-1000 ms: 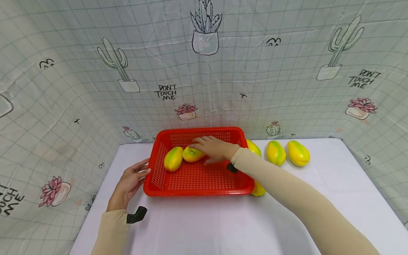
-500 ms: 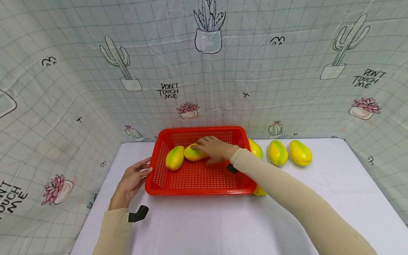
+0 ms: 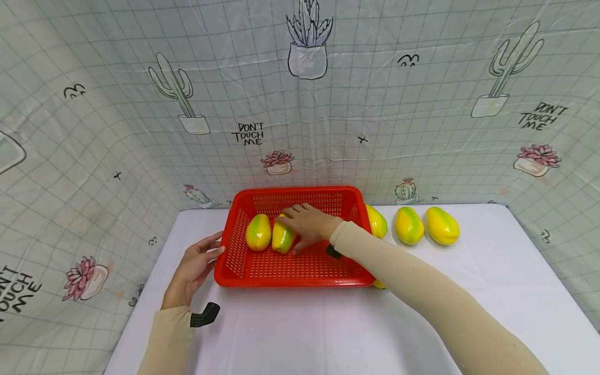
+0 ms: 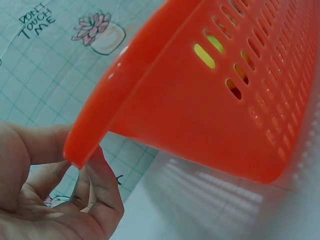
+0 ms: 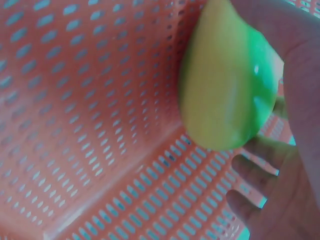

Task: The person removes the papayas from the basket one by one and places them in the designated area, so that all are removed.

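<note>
A red perforated plastic basket (image 3: 295, 283) stands on the white-covered table. At its left end, my left hand (image 3: 197, 263) pinches the rim (image 4: 115, 80) between thumb and fingers. Inside the basket, my right hand (image 3: 311, 226) reaches over a yellow-green papaya (image 3: 283, 240) and grips it with the thumb on the near side and fingers at its far end. In the right wrist view this papaya (image 5: 220, 85) has its rounded end showing, and several fingers (image 5: 255, 175) lie loosely bent beyond it. A second papaya (image 3: 259, 233) lies to its left in the basket.
Outside the basket's right side lie more papayas: one (image 3: 376, 222) against the wall, two (image 3: 409, 225) farther right, and one (image 3: 379, 284) mostly hidden by the basket corner and right sleeve. A patterned cloth (image 3: 328, 130) hangs behind and beside the table (image 3: 290, 333).
The papaya under my right hand has turned from lying crosswise to pointing toward me, beside the other one. My right hand has shifted slightly nearer. My left hand stays on the rim.
</note>
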{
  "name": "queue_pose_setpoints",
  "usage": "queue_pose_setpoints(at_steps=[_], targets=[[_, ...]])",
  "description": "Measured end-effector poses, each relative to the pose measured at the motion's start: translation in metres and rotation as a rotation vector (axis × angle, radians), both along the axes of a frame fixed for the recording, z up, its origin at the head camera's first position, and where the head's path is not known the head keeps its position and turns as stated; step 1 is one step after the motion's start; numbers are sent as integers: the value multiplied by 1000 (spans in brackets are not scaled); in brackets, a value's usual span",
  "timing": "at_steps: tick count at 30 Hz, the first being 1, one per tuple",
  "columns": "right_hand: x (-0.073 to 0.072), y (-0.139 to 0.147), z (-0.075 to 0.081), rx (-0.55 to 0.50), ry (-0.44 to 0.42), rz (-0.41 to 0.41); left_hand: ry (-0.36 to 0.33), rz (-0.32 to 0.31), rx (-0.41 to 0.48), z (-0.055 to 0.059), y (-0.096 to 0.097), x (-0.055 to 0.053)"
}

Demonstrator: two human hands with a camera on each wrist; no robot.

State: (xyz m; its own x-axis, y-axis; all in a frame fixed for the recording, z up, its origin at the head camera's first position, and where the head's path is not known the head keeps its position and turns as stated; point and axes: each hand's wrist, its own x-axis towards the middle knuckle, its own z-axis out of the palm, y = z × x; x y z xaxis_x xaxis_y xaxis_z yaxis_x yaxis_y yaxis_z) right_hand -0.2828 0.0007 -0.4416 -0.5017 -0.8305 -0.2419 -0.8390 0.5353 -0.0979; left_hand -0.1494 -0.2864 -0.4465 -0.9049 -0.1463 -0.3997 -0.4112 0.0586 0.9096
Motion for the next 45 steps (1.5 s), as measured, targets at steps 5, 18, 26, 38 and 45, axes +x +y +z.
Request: queue_pose_setpoints(at_steps=[5,18,26,38,45], targets=[[3,-6,-6,-27,-2,-29,20,-2,21,-2,0,-1],[8,-6,-12,-52,-25,-48,25,-3,22,-3,0,-1],[13,-1,-8,-48,-75,-35,23,-10,5,-2,1,-1],[26,16,8,-30,-1,12,16,-19,-13,-1,-2,1],[30,38,23,-73,50,18,20,-29,-17,0,0,1]])
